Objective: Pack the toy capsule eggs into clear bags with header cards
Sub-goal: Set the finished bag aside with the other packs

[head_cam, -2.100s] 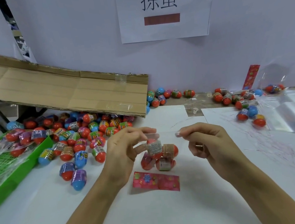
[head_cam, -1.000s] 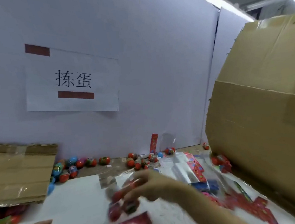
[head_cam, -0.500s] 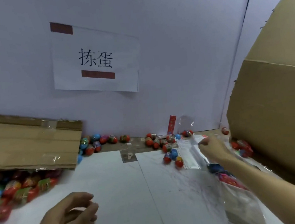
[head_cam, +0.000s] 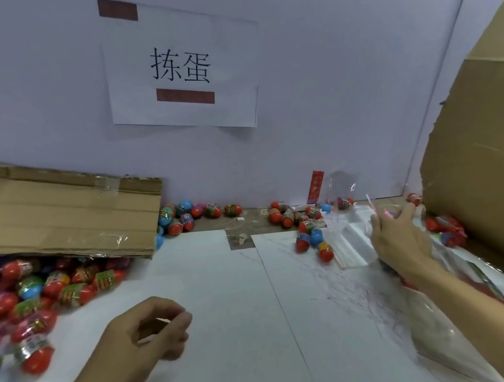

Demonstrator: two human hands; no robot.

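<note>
Toy capsule eggs (head_cam: 31, 295), mostly red with bright wrappers, heaped at 9 o'clock beneath a tilted cardboard flap (head_cam: 63, 213). Smaller scatter of eggs (head_cam: 306, 234) at 1 o'clock along the wall, some on the white table (head_cam: 222, 284), some on the bare brown strip behind it. Clear bags (head_cam: 353, 243) lying flat at 2 o'clock, just beside that scatter. Red header card (head_cam: 316, 186) propped upright against the wall at 1 o'clock. Left hand (head_cam: 147, 331) at 7 o'clock, above the table, fingers loosely curled, holding nothing. Right hand (head_cam: 399, 239) at 3 o'clock, reaching over the bags, fingers extended toward a pink-edged item; grip on it cannot be told through the blur. Large cardboard box (head_cam: 480, 170) at 3 o'clock, filled packs (head_cam: 446, 231) at its foot. Paper sign (head_cam: 182, 69) at 12 o'clock.
</note>
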